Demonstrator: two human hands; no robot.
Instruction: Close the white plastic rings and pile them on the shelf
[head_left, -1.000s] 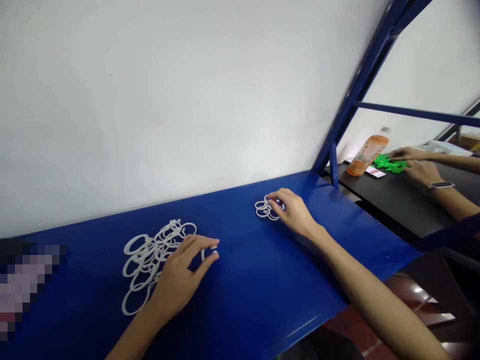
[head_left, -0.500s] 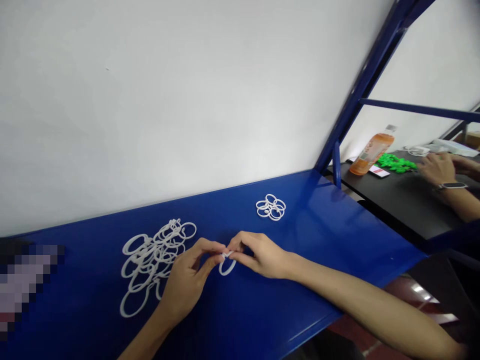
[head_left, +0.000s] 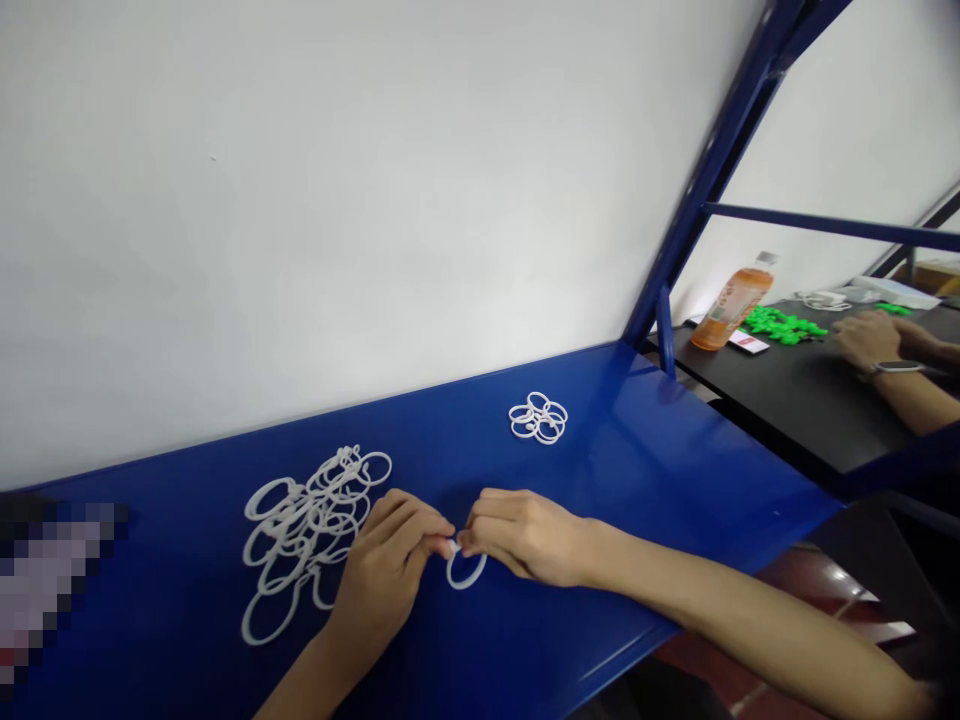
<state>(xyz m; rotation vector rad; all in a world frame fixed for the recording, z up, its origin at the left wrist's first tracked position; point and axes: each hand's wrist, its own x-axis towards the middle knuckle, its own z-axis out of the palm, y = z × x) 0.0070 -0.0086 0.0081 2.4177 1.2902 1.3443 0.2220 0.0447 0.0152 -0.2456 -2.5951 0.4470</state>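
Observation:
Both hands meet over the blue shelf [head_left: 637, 470] near its front edge. My left hand [head_left: 394, 575] and my right hand [head_left: 525, 535] each pinch the top of one white plastic ring [head_left: 466, 572], fingertips almost touching. A loose pile of larger white rings [head_left: 304, 530] lies just left of my left hand. Further back, a small cluster of closed white rings [head_left: 538, 418] sits near the wall, apart from both hands.
A white wall runs behind the shelf. A blue frame post [head_left: 705, 180] rises at the right. Beyond it, a black table [head_left: 787, 400] holds an orange bottle [head_left: 727, 302] and green parts [head_left: 784, 325]; another person's hands [head_left: 874, 340], one with a wristband, work there.
My right hand left the small ring cluster and came to my left hand; both now pinch a single ring, which has moved slightly nearer the front edge.

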